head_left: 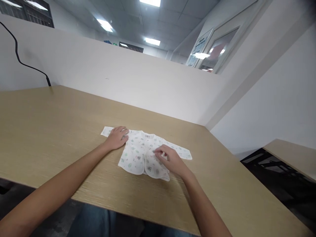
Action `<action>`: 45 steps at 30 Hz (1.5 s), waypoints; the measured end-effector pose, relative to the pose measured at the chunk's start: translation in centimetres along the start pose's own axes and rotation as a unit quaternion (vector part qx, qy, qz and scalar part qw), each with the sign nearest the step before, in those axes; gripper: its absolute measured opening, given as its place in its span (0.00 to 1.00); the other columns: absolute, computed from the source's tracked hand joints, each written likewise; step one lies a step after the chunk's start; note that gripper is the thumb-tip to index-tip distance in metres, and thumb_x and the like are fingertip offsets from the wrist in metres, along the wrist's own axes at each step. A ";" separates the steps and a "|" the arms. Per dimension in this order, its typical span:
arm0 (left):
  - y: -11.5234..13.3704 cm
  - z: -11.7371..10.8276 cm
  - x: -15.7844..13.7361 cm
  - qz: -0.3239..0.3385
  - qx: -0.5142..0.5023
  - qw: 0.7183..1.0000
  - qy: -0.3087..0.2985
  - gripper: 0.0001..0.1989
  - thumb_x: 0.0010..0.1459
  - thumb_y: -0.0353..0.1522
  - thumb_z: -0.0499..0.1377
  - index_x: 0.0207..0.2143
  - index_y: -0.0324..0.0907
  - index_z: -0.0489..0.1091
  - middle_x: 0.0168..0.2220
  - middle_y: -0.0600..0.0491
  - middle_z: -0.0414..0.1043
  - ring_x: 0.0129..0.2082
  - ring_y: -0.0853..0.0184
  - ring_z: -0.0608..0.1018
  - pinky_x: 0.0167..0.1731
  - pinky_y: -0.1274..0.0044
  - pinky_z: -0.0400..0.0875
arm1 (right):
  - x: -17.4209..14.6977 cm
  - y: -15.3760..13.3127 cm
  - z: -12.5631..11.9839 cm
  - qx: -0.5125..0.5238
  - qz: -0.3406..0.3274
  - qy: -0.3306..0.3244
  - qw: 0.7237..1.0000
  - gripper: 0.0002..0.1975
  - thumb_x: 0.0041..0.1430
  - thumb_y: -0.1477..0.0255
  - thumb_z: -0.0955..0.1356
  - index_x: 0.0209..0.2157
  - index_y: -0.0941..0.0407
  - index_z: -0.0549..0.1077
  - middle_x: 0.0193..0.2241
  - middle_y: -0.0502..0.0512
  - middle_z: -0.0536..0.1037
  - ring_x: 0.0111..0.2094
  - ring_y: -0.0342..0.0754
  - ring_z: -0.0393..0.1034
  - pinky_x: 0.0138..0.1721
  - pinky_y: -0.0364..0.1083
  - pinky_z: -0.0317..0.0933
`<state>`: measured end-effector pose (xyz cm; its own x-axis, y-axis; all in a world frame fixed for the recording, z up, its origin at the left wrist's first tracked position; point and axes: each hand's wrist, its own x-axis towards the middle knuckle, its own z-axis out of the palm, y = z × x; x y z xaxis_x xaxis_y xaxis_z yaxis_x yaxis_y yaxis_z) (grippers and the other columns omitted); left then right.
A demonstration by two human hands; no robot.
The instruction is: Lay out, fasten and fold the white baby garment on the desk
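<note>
Resting flat and open on the baby shirt (138, 153), left hand (118, 137); right hand (170, 159) pinches its front.

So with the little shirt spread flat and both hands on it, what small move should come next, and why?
Probably fold the sleeve under the left hand inward over the body of the baby shirt. The shirt lies flat on the table, front up, sleeves spread; the left palm rests flat on that sleeve while the right hand pinches at the front opening.

White baby shirt (138, 154) (small green prints), tan wood-grain table (49, 131)
</note>
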<state>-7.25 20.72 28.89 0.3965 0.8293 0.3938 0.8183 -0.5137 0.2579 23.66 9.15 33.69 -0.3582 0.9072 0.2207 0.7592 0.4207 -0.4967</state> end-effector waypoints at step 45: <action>-2.6 0.6 -0.2 -0.058 -0.007 0.978 -0.200 0.41 0.65 0.59 0.31 0.72 0.50 0.47 0.75 0.50 0.39 0.74 0.50 0.43 0.69 0.53 0.39 | 1.2 11.0 2.7 -0.165 0.258 -0.037 0.951 0.39 0.70 0.51 0.51 0.73 0.61 0.44 0.73 0.60 0.41 0.74 0.58 0.32 0.71 0.61 0.33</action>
<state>-9.17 22.05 27.61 0.4351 0.9002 -0.0153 0.8625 -0.4119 0.2940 30.12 14.86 26.20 0.0806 0.9957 -0.0465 0.9693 -0.0891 -0.2291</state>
